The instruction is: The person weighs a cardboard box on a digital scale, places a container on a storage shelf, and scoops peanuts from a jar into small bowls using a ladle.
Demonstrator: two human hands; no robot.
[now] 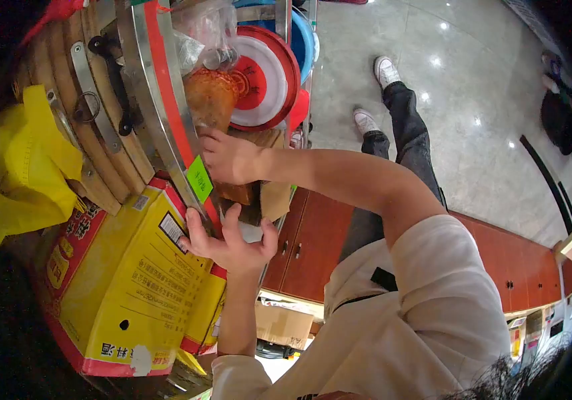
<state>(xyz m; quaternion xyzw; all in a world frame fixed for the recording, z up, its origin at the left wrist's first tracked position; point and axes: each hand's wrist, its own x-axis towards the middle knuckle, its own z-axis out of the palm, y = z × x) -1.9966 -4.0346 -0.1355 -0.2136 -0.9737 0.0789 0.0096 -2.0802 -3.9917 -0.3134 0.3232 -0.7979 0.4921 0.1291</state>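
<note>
My right hand (232, 157) reaches across to the shelf with its fingers bent together. Its fingertips lie behind the rail, beside an orange-brown item in clear plastic (211, 93) and over a cardboard box (276, 197). What the fingers hold, if anything, is hidden. Lower down, my left hand (231, 248) has its fingers spread and touches the metal shelf rail (159, 87) with a red strip. Stuck to that rail between the hands is a green label (199, 179). Under my left hand stands a yellow and red carton (139, 280) with printed characters.
Wooden boards with black handles (116, 87) stand left of the rail, near a yellow cloth (26, 160). A red-and-white round lid (269, 77) and a blue tub (302, 47) sit beyond. Red-brown cabinets (312, 233) line the right side, above a grey floor (472, 87).
</note>
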